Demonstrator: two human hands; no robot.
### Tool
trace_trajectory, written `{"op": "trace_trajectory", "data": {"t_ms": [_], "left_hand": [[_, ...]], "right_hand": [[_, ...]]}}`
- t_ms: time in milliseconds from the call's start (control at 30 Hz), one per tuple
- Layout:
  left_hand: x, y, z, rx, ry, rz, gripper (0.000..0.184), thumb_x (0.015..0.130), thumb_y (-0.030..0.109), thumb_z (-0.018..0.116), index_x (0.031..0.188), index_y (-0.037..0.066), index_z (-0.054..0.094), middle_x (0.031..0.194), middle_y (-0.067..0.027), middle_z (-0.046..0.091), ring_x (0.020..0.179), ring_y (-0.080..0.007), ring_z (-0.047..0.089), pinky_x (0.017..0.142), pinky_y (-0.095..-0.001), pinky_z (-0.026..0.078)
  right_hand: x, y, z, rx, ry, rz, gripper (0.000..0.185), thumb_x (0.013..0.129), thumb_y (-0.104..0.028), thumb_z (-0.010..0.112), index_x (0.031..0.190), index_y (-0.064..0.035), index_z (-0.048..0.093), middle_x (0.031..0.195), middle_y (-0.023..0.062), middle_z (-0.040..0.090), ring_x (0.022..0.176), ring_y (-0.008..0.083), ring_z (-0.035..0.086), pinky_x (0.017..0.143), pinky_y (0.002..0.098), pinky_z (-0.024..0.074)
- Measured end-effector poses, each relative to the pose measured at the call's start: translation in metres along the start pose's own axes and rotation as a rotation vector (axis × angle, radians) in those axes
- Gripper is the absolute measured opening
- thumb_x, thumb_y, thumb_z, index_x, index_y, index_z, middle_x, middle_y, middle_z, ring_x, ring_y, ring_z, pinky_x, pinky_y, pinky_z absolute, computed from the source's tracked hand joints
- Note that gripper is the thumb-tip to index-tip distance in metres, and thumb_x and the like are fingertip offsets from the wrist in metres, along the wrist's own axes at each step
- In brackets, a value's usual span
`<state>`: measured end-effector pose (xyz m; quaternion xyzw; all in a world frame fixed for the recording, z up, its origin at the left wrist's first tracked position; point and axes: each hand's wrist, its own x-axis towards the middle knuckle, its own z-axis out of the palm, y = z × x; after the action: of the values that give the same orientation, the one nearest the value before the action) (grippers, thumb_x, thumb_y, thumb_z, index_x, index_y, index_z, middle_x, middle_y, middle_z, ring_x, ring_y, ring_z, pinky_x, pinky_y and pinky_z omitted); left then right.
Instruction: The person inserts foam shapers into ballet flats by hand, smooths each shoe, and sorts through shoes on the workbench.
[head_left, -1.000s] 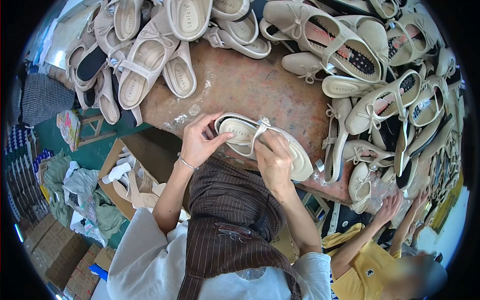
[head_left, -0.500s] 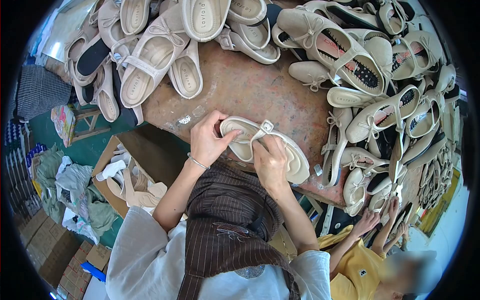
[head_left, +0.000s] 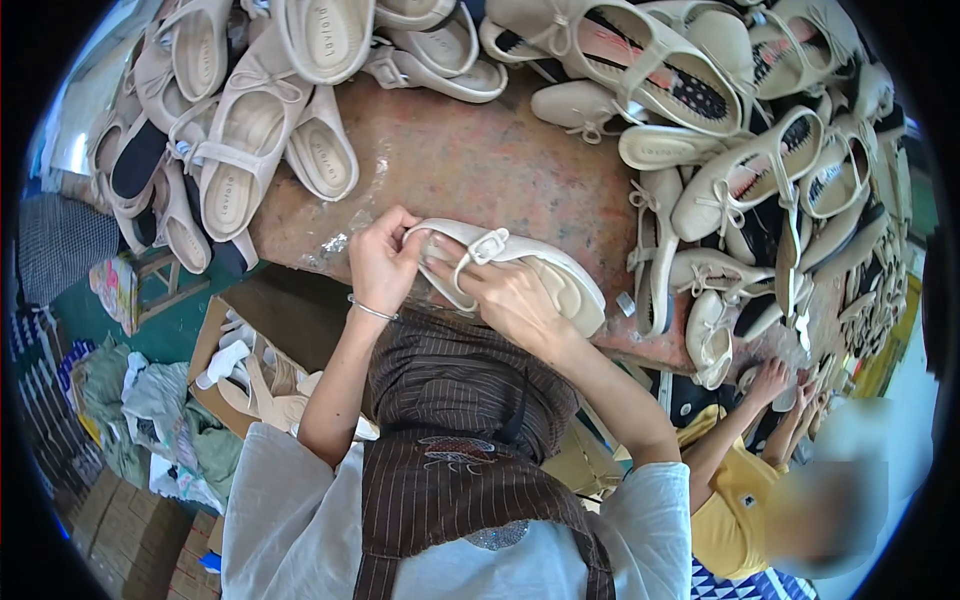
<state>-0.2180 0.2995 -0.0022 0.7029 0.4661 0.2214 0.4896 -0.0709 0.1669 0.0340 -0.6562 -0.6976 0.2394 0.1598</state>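
Note:
A beige strap shoe (head_left: 545, 257) with a square buckle (head_left: 489, 246) is held over the table's near edge. My left hand (head_left: 383, 258) pinches its left end, thumb over the rim and fingers behind. My right hand (head_left: 515, 300) reaches in from the right, its fingers bent into the shoe beside and beneath the strap; the fingertips are partly hidden. A padded cream surface (head_left: 572, 292) with curved ridges shows at the shoe's right end. The label inside is covered by my fingers.
Beige shoes (head_left: 245, 150) are heaped at the table's (head_left: 480, 150) far left, with more shoes (head_left: 750, 200) piled on the right. A carton (head_left: 215, 350) of pale pieces stands lower left. At lower right, a co-worker in a yellow shirt (head_left: 735, 510) handles something.
My right hand has pushed further left into the shoe, past the strap. The shoe and both hands appear further left in view, as do the table and piles, so the camera has shifted.

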Motion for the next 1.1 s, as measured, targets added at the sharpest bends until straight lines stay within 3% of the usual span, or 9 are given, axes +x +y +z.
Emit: {"op": "trace_trajectory", "data": {"t_ms": [233,467,600,667,800,833,867,967,1100], "left_hand": [[0.007,-0.003,-0.007,0.120,-0.115,0.006,0.008,0.090,0.004,0.065,0.082,0.000,0.064,0.057,-0.0007,0.057,0.045,-0.0043,0.050,0.039,-0.0244,0.038],[-0.033,0.010,-0.012,0.038,-0.144,-0.137,0.016,0.090,0.006,0.064,0.081,-0.001,0.052,0.053,-0.0097,0.054,0.046,-0.0142,0.058,0.044,-0.0350,0.041],[-0.098,0.015,-0.002,0.177,-0.260,-0.084,0.015,0.092,0.007,0.060,0.085,0.002,0.048,0.058,-0.0182,0.059,0.053,-0.0336,0.065,0.048,-0.0435,0.048],[-0.112,0.043,0.003,0.474,-0.350,0.059,0.023,0.091,0.019,0.067,0.084,0.004,0.051,0.058,-0.0180,0.059,0.054,-0.0391,0.062,0.051,-0.0491,0.048],[-0.127,0.063,0.022,0.480,-0.287,0.563,0.022,0.081,0.018,0.076,0.095,0.005,0.065,0.092,-0.0133,0.067,0.091,-0.0317,0.065,0.070,-0.0396,0.052],[-0.129,0.058,0.028,0.512,-0.374,0.586,0.046,0.080,0.022,0.074,0.120,0.002,0.062,0.129,-0.0188,0.056,0.127,-0.0394,0.047,0.101,-0.0479,0.044],[-0.127,0.054,0.034,0.617,-0.438,0.608,0.052,0.082,0.023,0.071,0.127,0.002,0.057,0.135,-0.0199,0.051,0.132,-0.0402,0.042,0.106,-0.0517,0.036],[-0.124,0.022,0.054,0.862,-0.612,0.688,0.068,0.090,0.030,0.053,0.150,0.001,0.035,0.154,-0.0221,0.033,0.147,-0.0416,0.020,0.119,-0.0639,0.008],[-0.127,0.025,0.054,0.832,-0.639,0.607,0.062,0.091,0.022,0.051,0.145,-0.005,0.039,0.151,-0.0254,0.035,0.144,-0.0424,0.026,0.119,-0.0611,0.017]], "right_hand": [[-0.034,-0.018,0.006,-0.259,0.249,0.203,0.041,0.078,-0.009,0.057,0.115,0.0056,0.067,0.118,0.0223,0.067,0.120,0.0299,0.061,0.114,0.0415,0.0369],[-0.045,-0.012,-0.002,-0.064,0.500,0.295,0.035,0.073,0.003,0.061,0.106,0.0000,0.072,0.116,0.0169,0.069,0.119,0.0338,0.061,0.113,0.0479,0.0359],[-0.031,0.001,-0.036,-0.251,0.881,0.596,0.026,0.080,-0.003,0.069,0.105,0.0001,0.071,0.125,0.0200,0.063,0.124,0.0368,0.055,0.104,0.0488,0.0423],[-0.016,0.020,-0.039,0.226,0.910,0.608,0.026,0.080,-0.006,0.071,0.105,0.0008,0.069,0.123,0.0203,0.062,0.116,0.0378,0.059,0.099,0.0456,0.0460],[-0.020,0.003,-0.068,0.588,0.696,0.520,0.029,0.077,-0.006,0.074,0.103,0.0014,0.066,0.120,0.0207,0.060,0.099,0.0388,0.064,0.085,0.0412,0.0516],[-0.031,-0.012,-0.071,0.368,0.531,0.471,0.034,0.073,-0.001,0.075,0.106,-0.0024,0.065,0.122,0.0217,0.060,0.103,0.0355,0.064,0.086,0.0377,0.0519],[-0.038,-0.024,-0.053,0.342,0.634,0.400,0.018,0.074,0.003,0.069,0.089,0.0000,0.061,0.122,0.0215,0.058,0.098,0.0418,0.064,0.089,0.0461,0.0514],[-0.065,-0.046,0.004,0.067,0.518,0.337,0.018,0.079,0.001,0.065,0.095,0.0005,0.057,0.135,0.0315,0.051,0.128,0.0464,0.050,0.111,0.0598,0.0337],[-0.060,-0.049,0.031,0.000,0.520,0.429,0.018,0.083,-0.002,0.056,0.101,0.0023,0.059,0.136,0.0312,0.052,0.130,0.0443,0.049,0.114,0.0588,0.0295]]}}
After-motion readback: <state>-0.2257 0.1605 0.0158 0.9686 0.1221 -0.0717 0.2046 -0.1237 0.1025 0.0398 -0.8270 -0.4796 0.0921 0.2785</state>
